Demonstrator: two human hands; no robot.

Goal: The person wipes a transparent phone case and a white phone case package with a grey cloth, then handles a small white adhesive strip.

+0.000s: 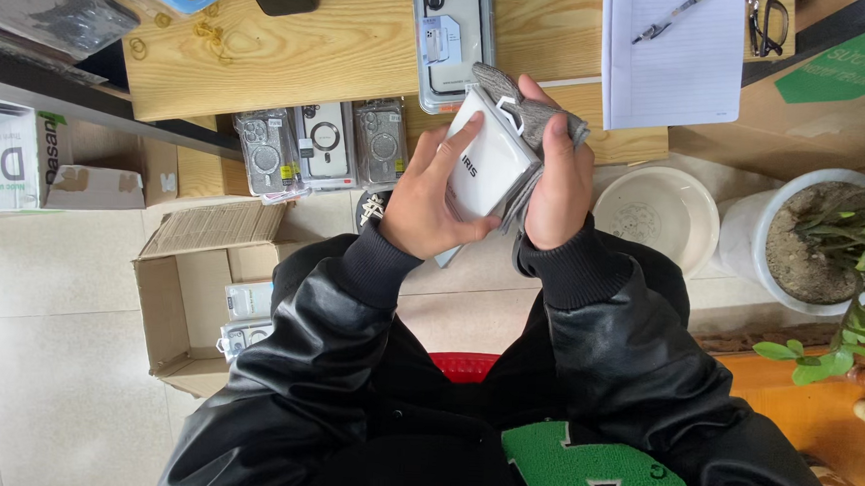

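Both of my hands hold a small white box point(486, 167) above my lap, in front of the wooden desk point(344, 51). My left hand point(425, 198) grips the box's left side, its index finger lying along the top face. My right hand point(559, 176) presses a grey cloth point(519, 105) against the box's right side and back, thumb on top. Black jacket sleeves cover both arms.
A clear phone case package point(450, 37) lies on the desk just beyond the box. Three packaged cases point(324, 144) hang off the desk edge. An open cardboard box point(203, 300) sits on the floor at left. At right are a notepad point(671, 53), a white bowl point(656, 215) and a potted plant point(817, 239).
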